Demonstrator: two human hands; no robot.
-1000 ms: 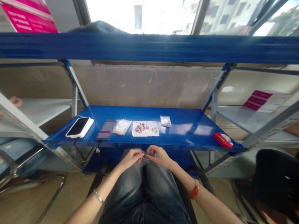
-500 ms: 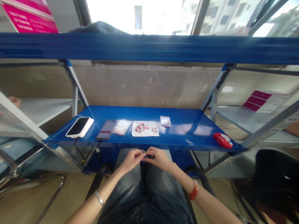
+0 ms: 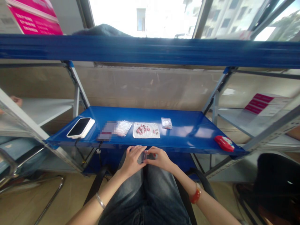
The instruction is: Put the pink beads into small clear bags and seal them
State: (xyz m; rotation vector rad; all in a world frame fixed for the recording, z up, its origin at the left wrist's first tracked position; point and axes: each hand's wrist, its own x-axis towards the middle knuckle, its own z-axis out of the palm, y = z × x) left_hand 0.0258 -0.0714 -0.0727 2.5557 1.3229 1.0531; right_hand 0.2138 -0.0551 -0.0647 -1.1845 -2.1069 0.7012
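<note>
Over my lap, just in front of the table edge, a small clear plastic bag is held between my two hands. My left hand has its thumb and fingers closed on the bag's left side. At the other side, my right hand pinches the bag with thumb and forefinger. Whether anything is inside it, I cannot make out. Beyond the hands, small pink and dark pieces lie in a loose pile on a white sheet. A filled clear bag rests to the right, and a pile of clear bags to the left.
On the blue table, a phone on a white block stands at left, beside a pixelated item. A red object sits near the right corner. A blue shelf beam crosses above. Another person's hand shows far left.
My hands have gone from pinching close together to wider grips, and more of the clear bag shows between them. The left hand's fingers are now more extended along it.
</note>
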